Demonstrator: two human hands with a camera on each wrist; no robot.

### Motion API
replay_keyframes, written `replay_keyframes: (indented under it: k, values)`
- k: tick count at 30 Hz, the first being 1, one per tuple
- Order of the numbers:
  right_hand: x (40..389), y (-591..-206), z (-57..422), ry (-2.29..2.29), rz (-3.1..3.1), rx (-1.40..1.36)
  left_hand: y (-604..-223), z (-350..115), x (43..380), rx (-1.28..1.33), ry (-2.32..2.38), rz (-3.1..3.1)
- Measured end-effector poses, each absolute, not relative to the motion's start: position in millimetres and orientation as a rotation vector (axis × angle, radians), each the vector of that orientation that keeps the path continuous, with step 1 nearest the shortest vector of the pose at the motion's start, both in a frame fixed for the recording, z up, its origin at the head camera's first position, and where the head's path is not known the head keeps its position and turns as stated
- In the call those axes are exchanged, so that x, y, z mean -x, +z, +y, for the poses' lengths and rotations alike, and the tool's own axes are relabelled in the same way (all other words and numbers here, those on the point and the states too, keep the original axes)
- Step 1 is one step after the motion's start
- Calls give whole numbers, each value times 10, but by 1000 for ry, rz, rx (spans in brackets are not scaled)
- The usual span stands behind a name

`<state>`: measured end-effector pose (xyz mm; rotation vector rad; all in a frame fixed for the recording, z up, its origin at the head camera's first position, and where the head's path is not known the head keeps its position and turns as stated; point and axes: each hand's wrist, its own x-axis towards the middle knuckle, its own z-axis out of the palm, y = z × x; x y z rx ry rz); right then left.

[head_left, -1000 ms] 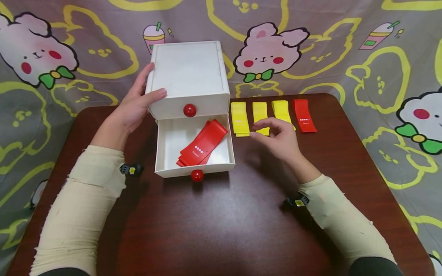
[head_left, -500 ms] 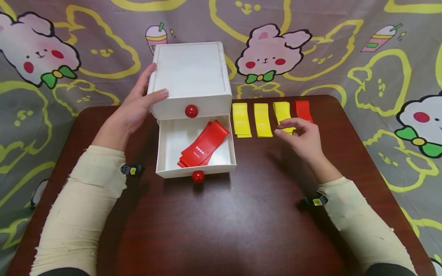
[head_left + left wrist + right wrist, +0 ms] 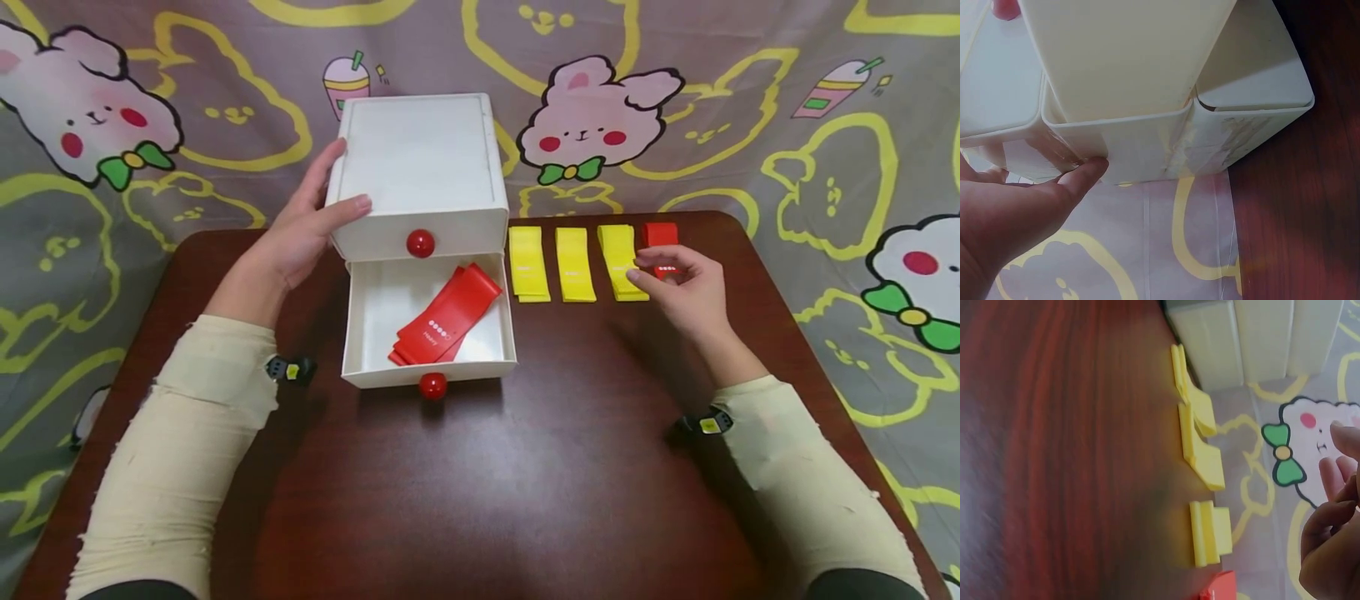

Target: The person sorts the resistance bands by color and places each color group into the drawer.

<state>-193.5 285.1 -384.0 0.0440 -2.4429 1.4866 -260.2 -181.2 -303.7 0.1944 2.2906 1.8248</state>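
Observation:
A white two-drawer storage box stands at the back of the table. My left hand grips its left side, the thumb on the top and the other fingers partly hidden along the side. The lower drawer is pulled out. Folded red resistance bands, the top one marked "Heavy", lie in it overlapping. My right hand, empty, hovers with bent fingers in front of another folded red resistance band, partly covering it. Left of that lie three folded yellow resistance bands in a row.
The upper drawer with a red knob is shut. Another red knob sticks out from the lower drawer's front. A patterned cloth hangs right behind the dark wooden table.
My right hand has moved rightward past the yellow resistance bands to the red one. My left hand has stayed on the storage box.

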Motion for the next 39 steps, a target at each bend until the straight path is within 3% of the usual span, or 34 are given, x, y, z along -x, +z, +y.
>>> replay_keyframes:
  k: [39]
  values:
    - [2970, -4108, 3573, 1565, -2590, 306, -3056, -1843, 2613, -210, 1802, 2306]
